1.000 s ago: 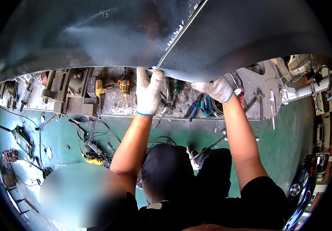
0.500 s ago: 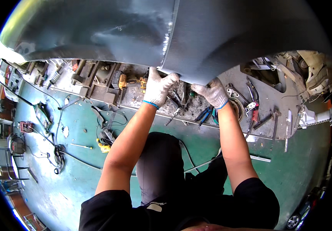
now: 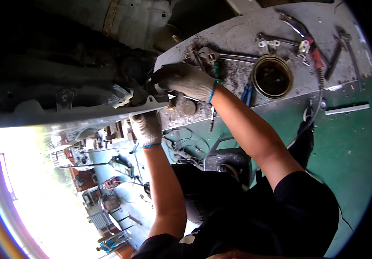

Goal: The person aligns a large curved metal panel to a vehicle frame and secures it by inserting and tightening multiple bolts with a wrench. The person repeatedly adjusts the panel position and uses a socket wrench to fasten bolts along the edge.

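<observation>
A grey car body panel [image 3: 104, 115] fills the left side, seen along its lower edge, with dark inner metalwork behind it. My left hand [image 3: 146, 129], in a white knit work glove with a blue cuff, is against the panel's outer side near its corner. The left fingers are hidden by the panel. On the inner side, my right hand [image 3: 188, 81], gloved likewise, reaches to the corner with its fingers bent. Shadow and metal hide what its fingertips hold. A tab with a small hole [image 3: 151, 100] stands up from the edge between the hands.
The metal bench plate [image 3: 233, 36] carries an adjustable wrench [image 3: 212, 55], a round tin [image 3: 273, 77], blue-handled pliers [image 3: 248, 93] and a red-gripped tool with a cable [image 3: 316, 57]. Cables [image 3: 190, 142], a black stool [image 3: 224, 159] and a flat metal bar [image 3: 347, 109] are lower down.
My view has swung from the panel's outer face to its edge and inner side. My right hand has gone behind the panel; my left stays at the outer side.
</observation>
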A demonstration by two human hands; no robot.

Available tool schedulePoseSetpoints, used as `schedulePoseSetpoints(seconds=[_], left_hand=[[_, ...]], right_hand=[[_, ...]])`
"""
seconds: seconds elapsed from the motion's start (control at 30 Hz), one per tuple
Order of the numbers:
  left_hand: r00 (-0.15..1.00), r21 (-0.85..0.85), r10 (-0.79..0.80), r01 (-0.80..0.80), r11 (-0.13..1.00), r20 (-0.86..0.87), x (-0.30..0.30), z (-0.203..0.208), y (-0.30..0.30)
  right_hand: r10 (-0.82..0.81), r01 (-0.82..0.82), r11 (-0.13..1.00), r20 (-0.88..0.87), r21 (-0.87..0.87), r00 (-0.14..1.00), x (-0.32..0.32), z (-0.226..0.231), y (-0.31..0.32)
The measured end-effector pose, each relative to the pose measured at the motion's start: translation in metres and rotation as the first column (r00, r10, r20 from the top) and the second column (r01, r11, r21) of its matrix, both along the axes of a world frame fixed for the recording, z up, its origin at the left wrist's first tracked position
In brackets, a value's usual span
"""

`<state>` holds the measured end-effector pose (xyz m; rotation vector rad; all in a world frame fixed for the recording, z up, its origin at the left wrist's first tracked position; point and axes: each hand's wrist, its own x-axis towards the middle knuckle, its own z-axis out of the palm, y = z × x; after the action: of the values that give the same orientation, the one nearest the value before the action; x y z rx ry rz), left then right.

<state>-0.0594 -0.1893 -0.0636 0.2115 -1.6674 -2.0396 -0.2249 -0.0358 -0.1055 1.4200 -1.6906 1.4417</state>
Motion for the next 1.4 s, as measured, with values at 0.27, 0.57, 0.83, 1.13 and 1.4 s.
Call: schedulePoseSetpoints(seconds=[0.27, 0.57, 0.83, 1.13, 1.4], left_hand=[[0.954, -0.487, 0.242, -0.128, 0.864, 0.178, 0.023, -0.022, -0.028], [0.971, -0.145, 0.208, -0.190, 0.971, 0.120, 0.030, -0.021, -0.019], [0.941, -0.581, 0.277, -0.116, 0.806, 0.196, 0.047, -0.021, -0.024], [0.930, -0.427, 0.342, -0.257, 0.867, 0.134, 0.038, -0.030, -0.023], [0.940, -0.674, 0.330, -0.187, 0.715, 0.090, 0.014, -0.007, -0.002]], right_hand=[[0.197, -0.216, 0.848, 0.090, 0.485, 0.976, -0.009, 0.054, -0.045], [0.136, -0.162, 0.918, 0.096, 0.363, 0.986, -0.004, 0.048, -0.065], [0.428, -0.258, 0.903, 0.781, -0.344, 0.456, 0.031, -0.014, -0.018], [0.106, -0.423, 0.890, 0.979, -0.171, -0.173, 0.146, -0.137, 0.053], [0.286, -0.398, 0.890, 0.952, -0.223, 0.106, 0.152, -0.141, 0.050]])
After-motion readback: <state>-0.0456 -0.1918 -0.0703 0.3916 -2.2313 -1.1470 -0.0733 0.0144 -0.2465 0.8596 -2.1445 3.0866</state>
